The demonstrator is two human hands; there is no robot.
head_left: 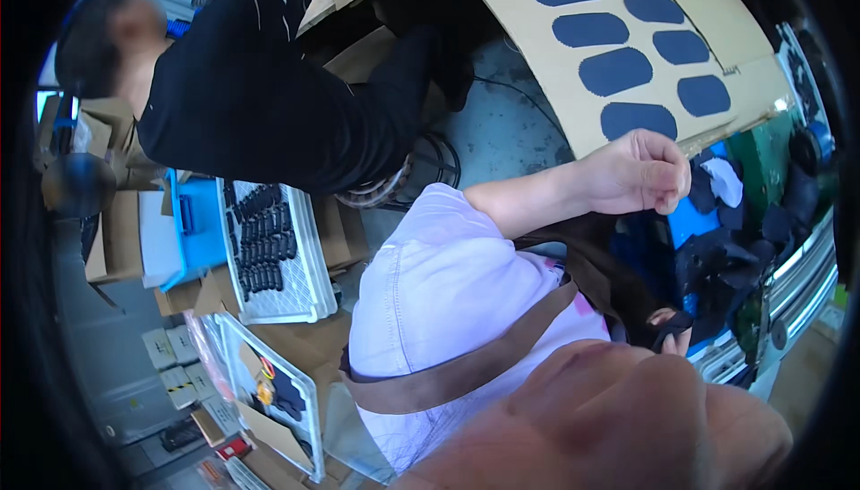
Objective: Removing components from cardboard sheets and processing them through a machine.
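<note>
Dark fabric piece (677,321), at the right hand (683,343), looks soft and light to me, best pinched by its edge; fingers seem closed on it. Left hand (638,175) curls loosely, contents hidden. Beyond, cardboard (752,87) bears blue pads (591,30); a co-worker (242,96) sits near a white crate (309,253).

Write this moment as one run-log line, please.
left hand: curled, near cardboard bearing dark oval pads | right hand: gripping black material | co-worker: seated nearby
</note>
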